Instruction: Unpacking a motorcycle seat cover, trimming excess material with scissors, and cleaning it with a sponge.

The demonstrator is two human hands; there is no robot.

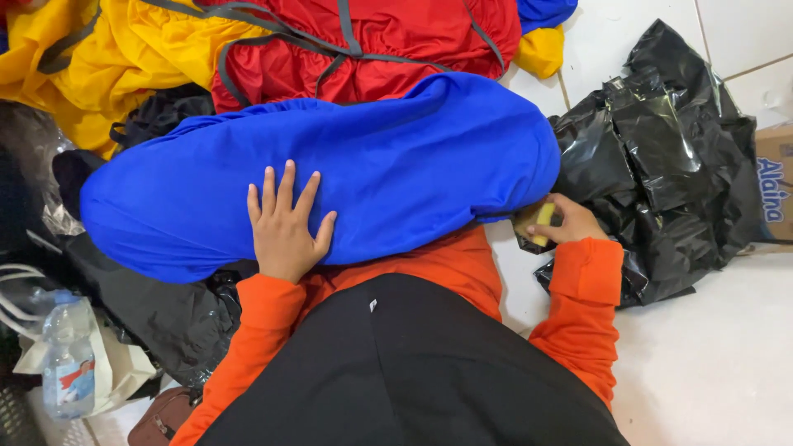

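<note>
The right hand (570, 221) is half tucked under the end of the blue cover (396, 165), so its fingertips and most of the small yellow thing (543, 223) it grips are hidden; what that thing is cannot be told. The red cloth (372, 41) and yellow cloth (107, 49) run off the top edge. The cardboard box (776, 182) is cut by the right edge, and the black bag (669, 157) covers its near side.

Single head view, looking steeply down, close over lap, blue bundle (330, 177) and tiled floor (710, 363).
</note>
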